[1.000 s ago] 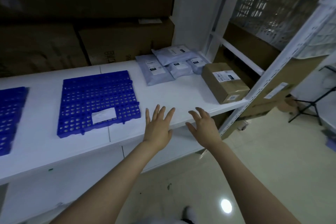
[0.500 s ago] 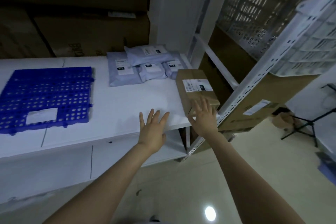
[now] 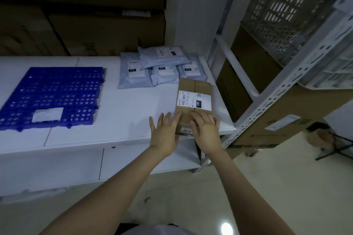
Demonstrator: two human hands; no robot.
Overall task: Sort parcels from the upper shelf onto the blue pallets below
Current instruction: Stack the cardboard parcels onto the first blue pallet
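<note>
A brown cardboard parcel (image 3: 194, 89) with a white label lies near the right end of the white shelf (image 3: 122, 120). My right hand (image 3: 207, 131) rests on its near top with fingers spread. My left hand (image 3: 165, 132) touches the box's near left corner, fingers straight. Behind the box lie several grey mailer bags (image 3: 162, 66) in a pile. A blue perforated pallet (image 3: 51, 97) with a white tag sits on the shelf to the left.
A white slotted shelf upright (image 3: 282, 86) runs diagonally at the right, just past the box. Large brown cartons (image 3: 107, 32) stand behind the shelf. Grey crates (image 3: 294, 5) fill the upper right. A pale tiled floor (image 3: 191, 196) lies below.
Both hands have moved forward and right onto the cardboard box; the left one now touches its corner. My view has turned right, so the pallet has slid toward the left edge.
</note>
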